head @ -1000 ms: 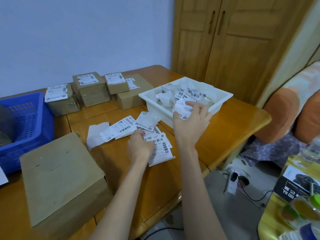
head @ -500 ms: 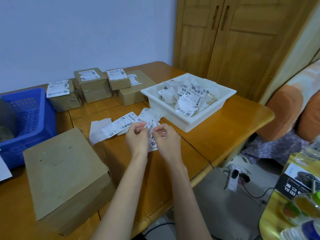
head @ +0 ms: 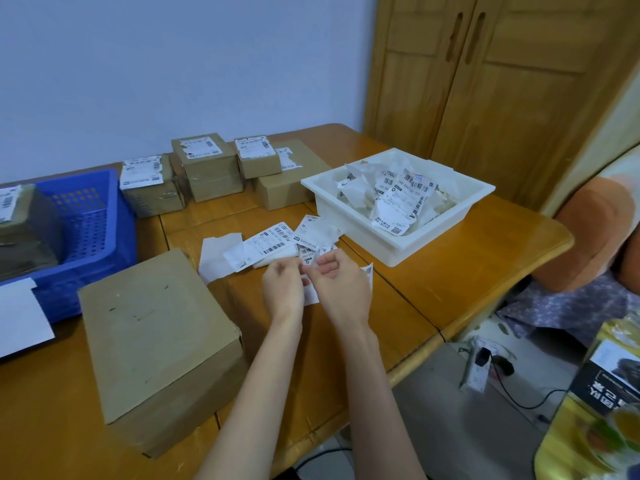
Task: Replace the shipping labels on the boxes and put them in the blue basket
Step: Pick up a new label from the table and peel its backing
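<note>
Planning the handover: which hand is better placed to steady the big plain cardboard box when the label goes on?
Left hand: the plain cardboard box lies just to its left; the right hand would cross over.

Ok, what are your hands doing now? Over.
Left hand and right hand both pinching one label above the table. Big box bare, waiting at left. Nothing in the way.

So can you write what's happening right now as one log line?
step: peeling label | left hand: pinching label | right hand: pinching label | big box: bare | blue basket: one box inside
</note>
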`<state>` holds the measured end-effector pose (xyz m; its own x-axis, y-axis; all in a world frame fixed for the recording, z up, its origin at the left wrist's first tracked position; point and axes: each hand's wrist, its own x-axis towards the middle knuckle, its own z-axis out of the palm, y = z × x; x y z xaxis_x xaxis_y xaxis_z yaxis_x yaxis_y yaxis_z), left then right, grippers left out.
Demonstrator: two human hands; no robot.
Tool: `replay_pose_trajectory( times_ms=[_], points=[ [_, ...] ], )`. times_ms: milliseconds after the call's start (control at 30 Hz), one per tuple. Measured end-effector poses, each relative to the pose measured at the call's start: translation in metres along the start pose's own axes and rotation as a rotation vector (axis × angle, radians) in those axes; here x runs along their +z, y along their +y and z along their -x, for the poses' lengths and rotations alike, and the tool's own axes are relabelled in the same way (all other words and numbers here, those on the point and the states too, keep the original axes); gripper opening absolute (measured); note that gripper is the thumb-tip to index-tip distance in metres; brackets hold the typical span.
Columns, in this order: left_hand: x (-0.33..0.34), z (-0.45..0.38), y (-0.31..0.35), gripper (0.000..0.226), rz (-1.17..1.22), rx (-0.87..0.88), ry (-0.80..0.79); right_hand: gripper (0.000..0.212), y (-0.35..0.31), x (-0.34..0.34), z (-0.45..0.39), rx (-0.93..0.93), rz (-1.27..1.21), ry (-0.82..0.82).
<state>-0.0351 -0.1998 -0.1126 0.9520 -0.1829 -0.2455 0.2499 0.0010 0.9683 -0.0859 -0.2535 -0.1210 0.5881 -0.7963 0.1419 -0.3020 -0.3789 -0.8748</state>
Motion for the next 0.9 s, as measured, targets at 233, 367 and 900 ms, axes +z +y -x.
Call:
replay_pose_trajectory(
  times_ms=[233,367,900],
  points=[
    [-0.005,-0.004,-0.005,0.018,-0.156,0.061,-0.016,0.012,0.0,0.001,-0.003,0.128,-0.15,0.04],
    [-0.005,-0.002,-0.006,0.016,-0.074,0.077,-0.019,0.014,0.0,-0.003,-0.007,0.262,-0.41,0.054],
    [-0.003,-0.005,-0.001,0.014,0.187,-0.032,-0.02,0.03,-0.005,-0.02,-0.016,0.474,-1.141,-0.22]
  ],
)
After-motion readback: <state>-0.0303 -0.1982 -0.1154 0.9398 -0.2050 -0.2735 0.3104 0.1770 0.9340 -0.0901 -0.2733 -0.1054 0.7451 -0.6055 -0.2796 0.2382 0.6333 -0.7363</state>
